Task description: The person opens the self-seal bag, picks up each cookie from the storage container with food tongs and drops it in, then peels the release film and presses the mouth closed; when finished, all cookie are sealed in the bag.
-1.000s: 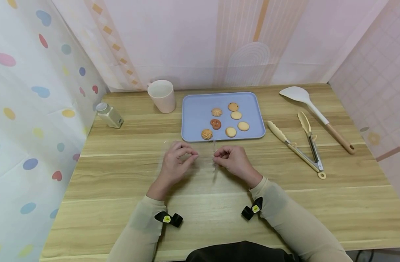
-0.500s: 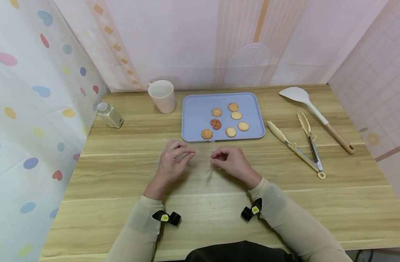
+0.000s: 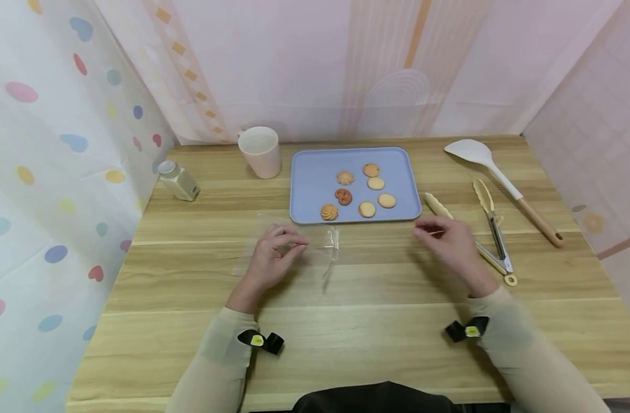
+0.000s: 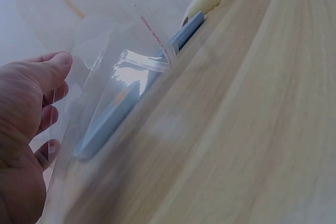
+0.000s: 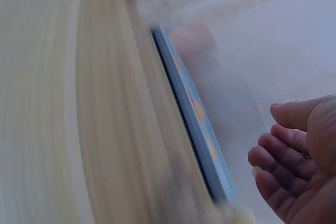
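Observation:
My left hand (image 3: pixel 275 255) pinches the left part of a clear plastic bag (image 3: pixel 331 238). The bag stretches rightward just in front of the blue tray. In the left wrist view the see-through bag (image 4: pixel 139 64) carries a narrow strip (image 4: pixel 157 38) with red print along its far end, bent away from the film. My right hand (image 3: pixel 451 244) hovers over the tongs (image 3: pixel 493 226), covering part of one arm. In the right wrist view its thumb (image 5: pixel 296 115) and loosely bent fingers stand apart, and nothing shows between them.
Several cookies, one of them a pretzel (image 3: pixel 343 197), lie on the blue tray (image 3: pixel 307 166). Behind the left hand stand a pink mug (image 3: pixel 263 155) and a glass shaker jar (image 3: pixel 179 182). A white spatula with a wooden handle (image 3: pixel 537 221) lies at the far right.
My right hand has let go of the bag's right end and swung right to above the tongs. The left hand stays nearly in place, with the bag in its fingers.

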Tool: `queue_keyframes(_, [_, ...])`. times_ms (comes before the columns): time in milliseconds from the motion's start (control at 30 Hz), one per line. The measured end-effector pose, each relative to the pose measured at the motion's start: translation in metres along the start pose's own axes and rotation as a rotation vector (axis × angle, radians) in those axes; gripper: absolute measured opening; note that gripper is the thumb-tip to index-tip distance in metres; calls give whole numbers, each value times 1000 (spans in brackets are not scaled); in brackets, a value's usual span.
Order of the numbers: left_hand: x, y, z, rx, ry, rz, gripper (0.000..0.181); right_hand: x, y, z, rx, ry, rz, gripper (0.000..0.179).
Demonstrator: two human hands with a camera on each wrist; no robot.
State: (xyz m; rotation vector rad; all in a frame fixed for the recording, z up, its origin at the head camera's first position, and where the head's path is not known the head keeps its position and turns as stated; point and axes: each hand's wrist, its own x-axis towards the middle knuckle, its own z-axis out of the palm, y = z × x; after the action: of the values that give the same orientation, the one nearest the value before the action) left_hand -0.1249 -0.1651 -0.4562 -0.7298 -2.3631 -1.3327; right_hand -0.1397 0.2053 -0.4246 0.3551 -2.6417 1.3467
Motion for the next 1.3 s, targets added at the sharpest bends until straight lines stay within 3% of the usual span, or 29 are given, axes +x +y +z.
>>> queue_keyframes(133, [-3,-3,-3,-28,17,-44,7,-13,21,-39,-65,134,33,26])
queue_keyframes(233, [-2,11,-7,-38,38,-66,7,-27,35,-65,-140,185,126,38])
queue_keyframes(367, [1,31,-11,-45,70,-70,9,-48,53,-90,-240,151,258,61])
queue_keyframes(433, [2,32,-11,-52,83,-69,9,-55,61,-96,-268,112,290,70])
queue_keyframes(667, [2,31,-9,-53,116,-81,9,-59,75,-94,-240,-56,322,87])
queue_keyframes(1300, [0,35,-9,-53,119,-51,10,-44,83,-88,-287,-25,288,83])
